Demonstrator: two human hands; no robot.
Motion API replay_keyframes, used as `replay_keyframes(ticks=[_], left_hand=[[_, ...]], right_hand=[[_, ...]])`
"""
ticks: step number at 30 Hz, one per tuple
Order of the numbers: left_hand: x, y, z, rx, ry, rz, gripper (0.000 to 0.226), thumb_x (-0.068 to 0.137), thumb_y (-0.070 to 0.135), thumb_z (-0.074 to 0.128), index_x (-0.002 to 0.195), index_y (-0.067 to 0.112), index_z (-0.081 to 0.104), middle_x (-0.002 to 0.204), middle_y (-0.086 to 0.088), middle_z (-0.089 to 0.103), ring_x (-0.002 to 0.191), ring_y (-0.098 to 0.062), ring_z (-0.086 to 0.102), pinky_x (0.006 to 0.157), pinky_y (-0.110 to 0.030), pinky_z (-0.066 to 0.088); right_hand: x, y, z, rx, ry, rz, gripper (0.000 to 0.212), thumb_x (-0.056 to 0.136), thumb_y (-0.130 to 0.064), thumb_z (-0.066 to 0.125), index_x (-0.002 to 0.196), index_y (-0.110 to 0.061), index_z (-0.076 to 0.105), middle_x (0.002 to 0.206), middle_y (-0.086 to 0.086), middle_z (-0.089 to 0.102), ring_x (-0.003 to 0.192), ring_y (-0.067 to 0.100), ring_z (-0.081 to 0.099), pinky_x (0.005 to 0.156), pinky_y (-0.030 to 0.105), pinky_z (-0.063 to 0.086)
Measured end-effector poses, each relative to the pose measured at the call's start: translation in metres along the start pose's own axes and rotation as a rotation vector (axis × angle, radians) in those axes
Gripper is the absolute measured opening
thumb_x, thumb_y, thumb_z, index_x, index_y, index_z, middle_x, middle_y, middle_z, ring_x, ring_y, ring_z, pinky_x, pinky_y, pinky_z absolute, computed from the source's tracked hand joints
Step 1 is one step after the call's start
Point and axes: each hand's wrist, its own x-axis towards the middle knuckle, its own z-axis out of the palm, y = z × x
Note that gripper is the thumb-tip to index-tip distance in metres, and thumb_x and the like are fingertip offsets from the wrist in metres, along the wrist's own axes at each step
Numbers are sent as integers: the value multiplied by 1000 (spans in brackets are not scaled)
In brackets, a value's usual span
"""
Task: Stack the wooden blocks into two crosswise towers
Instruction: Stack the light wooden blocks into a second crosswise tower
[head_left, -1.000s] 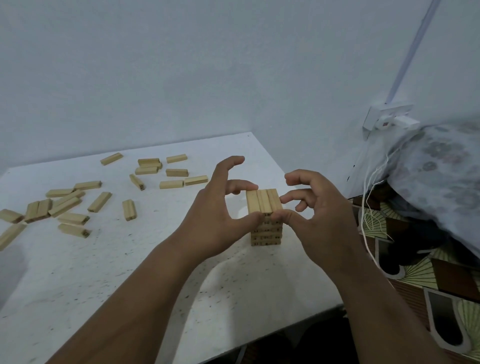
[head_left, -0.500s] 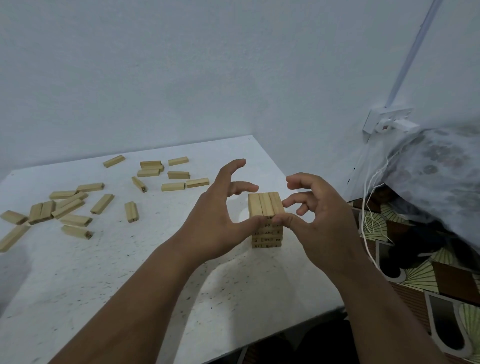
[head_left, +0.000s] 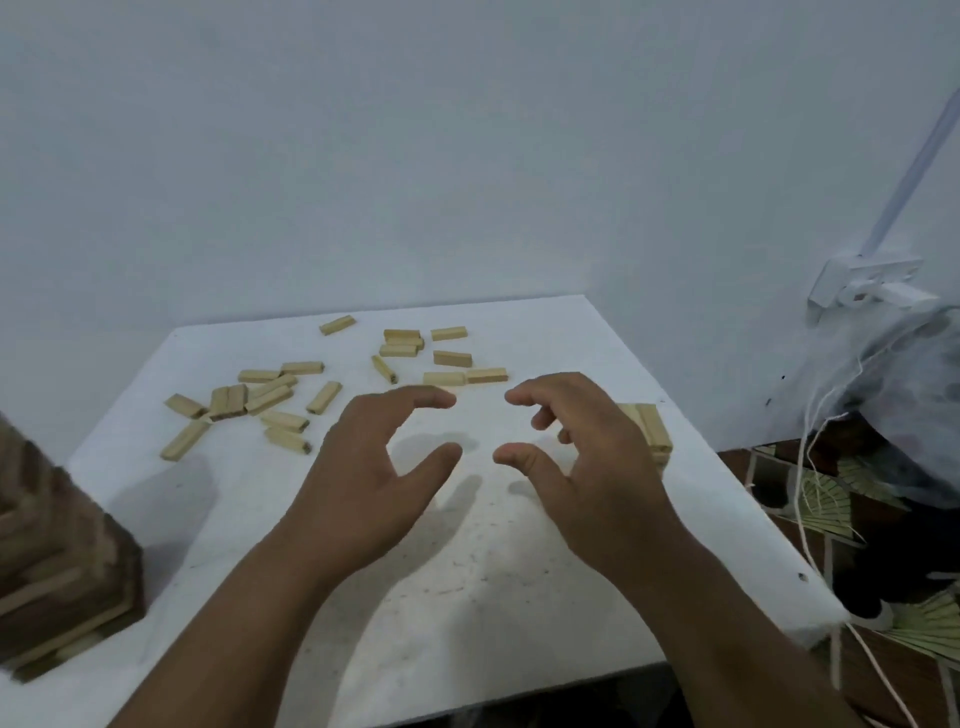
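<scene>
Both hands are hovering over the middle of the worktop (head_left: 467, 597), holding nothing. The left hand (head_left: 363, 478) is spreading wide, thumb and forefinger apart and lightly curved. The right hand (head_left: 587, 467) is mirroring it, fingers loosely curled, thumb out, with bare worktop showing in the gap between the two.

A short tower (head_left: 649, 431) is standing near the right edge of the worktop, just behind the right hand, which is hiding most of it. Its top layer is showing blocks lying side by side, with the ends of another layer visible below; the number of layers cannot be counted.

A second, taller stack (head_left: 57, 571) is sitting at the near left edge, partly cut off by the frame and blurred. Its banded sides are suggesting alternating layers, but this cannot be confirmed.

The loose blocks (head_left: 270, 400) are lying scattered toward the far left and far middle of the worktop, well apart from both stacks; roughly twenty are remaining flat and unstacked.

Assessment: the task is appearing part done. Two stacks are existing, the right one low. A substantial supply of blocks is awaiting placement, so many crosswise layers are outstanding. The empty hands are suggesting a fetch from the scattered pile is due next.
</scene>
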Motion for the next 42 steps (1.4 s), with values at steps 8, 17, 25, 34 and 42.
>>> replay_keyframes(ticks=[8,17,25,34,42], left_hand=[[-8,-76,-41,318,-77,-318,56,90,51,57,141,44,35,157,16,25,145,-16,16,115,-49,20],[-1,-113,-38,402,47,-319,34,93,38,55,127,34,58,132,12,42,124,-14,37,103,-38,31],[-2,-121,-32,107,223,-155,15,81,1,75,92,9,77,90,7,54,82,7,56,67,-3,41],[-21,-85,-16,94,19,-136,19,78,13,80,94,24,78,107,17,54,90,1,55,72,4,36],[-44,-51,-4,55,-240,-13,20,69,25,87,78,34,73,110,21,64,104,3,56,96,-25,47]], right_hand=[[22,-24,96,-52,-387,91,36,95,-41,59,129,-37,50,138,-21,45,115,-8,36,96,0,22],[81,-34,173,-297,-558,-19,50,103,-31,43,150,-23,30,161,-1,17,143,24,20,114,38,26],[89,-36,188,-466,-557,-108,40,102,-30,41,140,-21,46,146,1,42,129,25,37,104,39,37],[15,-35,108,-369,-588,29,22,94,-20,63,113,-23,72,108,-4,63,95,12,54,89,27,50],[-39,-41,48,-355,-570,-76,23,92,-11,59,106,-15,77,111,-1,70,101,17,62,89,21,43]])
